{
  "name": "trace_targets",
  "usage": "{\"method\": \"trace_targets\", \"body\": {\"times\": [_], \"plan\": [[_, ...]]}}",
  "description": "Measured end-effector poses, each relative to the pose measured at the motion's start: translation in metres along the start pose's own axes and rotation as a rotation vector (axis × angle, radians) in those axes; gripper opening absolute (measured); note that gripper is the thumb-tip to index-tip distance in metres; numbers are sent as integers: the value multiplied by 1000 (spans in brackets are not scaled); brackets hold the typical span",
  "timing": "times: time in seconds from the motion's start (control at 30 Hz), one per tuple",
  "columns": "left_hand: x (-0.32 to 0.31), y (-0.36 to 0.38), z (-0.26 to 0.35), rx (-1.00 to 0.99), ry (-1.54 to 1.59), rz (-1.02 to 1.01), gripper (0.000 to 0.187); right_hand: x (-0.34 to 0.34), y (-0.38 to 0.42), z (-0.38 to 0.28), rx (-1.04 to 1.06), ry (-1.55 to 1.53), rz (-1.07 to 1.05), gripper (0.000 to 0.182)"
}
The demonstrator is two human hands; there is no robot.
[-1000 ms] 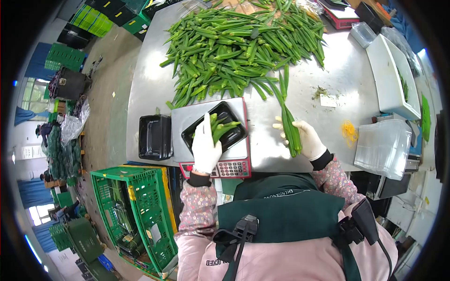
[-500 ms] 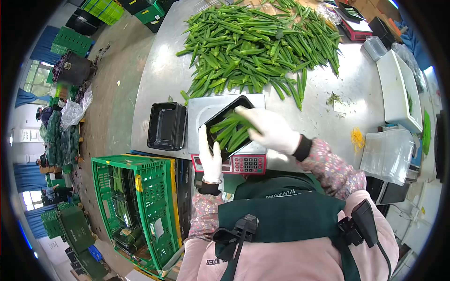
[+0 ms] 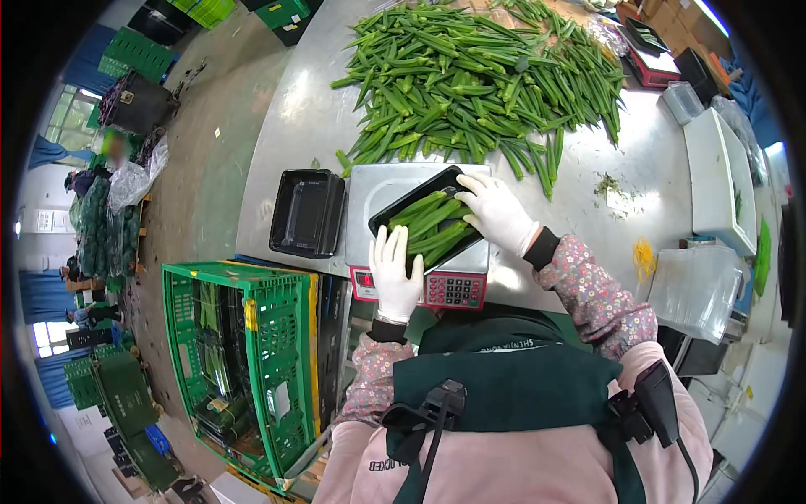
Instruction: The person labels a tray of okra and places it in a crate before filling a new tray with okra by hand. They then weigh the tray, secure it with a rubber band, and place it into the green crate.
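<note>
Okra (image 3: 432, 225) between both grips (image 3: 396, 277) (image 3: 502, 214), backs upward

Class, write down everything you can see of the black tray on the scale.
The black tray is an open rectangular container, glossy and apparently plastic, with raised sides and a narrow rim. It sits diagonally on the pale platform of the scale. Green okra pods lie lengthwise inside, leaving a dark strip uncovered. The gloved left hand is at its near-left end, the gloved right hand at its far-right end.
</note>
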State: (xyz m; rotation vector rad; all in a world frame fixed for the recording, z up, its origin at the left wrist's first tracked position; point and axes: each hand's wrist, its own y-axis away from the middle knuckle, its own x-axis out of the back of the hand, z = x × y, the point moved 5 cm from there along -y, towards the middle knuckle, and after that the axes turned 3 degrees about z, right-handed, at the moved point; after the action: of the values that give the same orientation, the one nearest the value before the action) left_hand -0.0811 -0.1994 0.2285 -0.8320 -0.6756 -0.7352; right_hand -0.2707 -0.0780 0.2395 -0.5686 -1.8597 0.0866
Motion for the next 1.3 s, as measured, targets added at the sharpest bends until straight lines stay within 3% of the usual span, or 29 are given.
{"method": "trace_targets", "body": {"times": [0.1,0.17,0.2,0.33,0.4,0.47,0.53,0.6,0.63,0.67,0.73,0.87,0.93,1.0,1.03,1.07,1.13,1.17,1.3], "plan": [[-7,9,-4,-11,-64,9,51,13,-1,-1,80,33,82,24],[-12,13,-8,23,-80,-37,57,32,-3,10,-197,33,-117,15],[-8,9,-2,23,-80,-37,57,49,1,14,-177,12,17,11],[3,-8,23,54,-222,-100,74,86,-2,21,-332,-128,206,8],[1,-11,39,77,-162,-20,78,91,-11,3,-255,-349,358,7],[-8,-9,51,67,-132,18,89,54,-20,-10,-152,-452,310,10],[-16,-11,58,72,-157,19,92,-9,-18,-17,-147,-481,82,14],[-28,-14,56,52,-259,-105,86,-30,-12,-30,81,-322,73,17],[-38,-11,47,32,-273,-184,83,-21,-7,-29,71,-332,240,18],[-47,-9,39,16,-288,-262,80,-18,-4,-22,65,-328,243,18],[-46,-14,40,-24,-246,-278,76,-5,15,17,-268,-481,427,19],[-44,-30,31,-95,-152,-385,76,-3,84,102,-761,-181,496,19],[-44,-36,28,-102,-146,-406,76,-12,108,135,-825,-113,453,28],[-40,-39,34,-130,-164,-325,78,-10,120,160,-1075,92,326,41],[-38,-40,36,-132,-160,-289,77,-12,120,174,-1139,56,193,64],[-35,-39,39,-133,-156,-252,77,-12,117,181,-1142,53,193,64],[-34,-35,48,-115,-140,-223,73,-6,103,186,-1011,238,290,79],[-34,-32,50,-98,-147,-203,70,-13,100,199,-1003,221,240,89],[-35,-27,60,-77,-151,-174,61,-29,99,235,-892,288,220,81]]}}
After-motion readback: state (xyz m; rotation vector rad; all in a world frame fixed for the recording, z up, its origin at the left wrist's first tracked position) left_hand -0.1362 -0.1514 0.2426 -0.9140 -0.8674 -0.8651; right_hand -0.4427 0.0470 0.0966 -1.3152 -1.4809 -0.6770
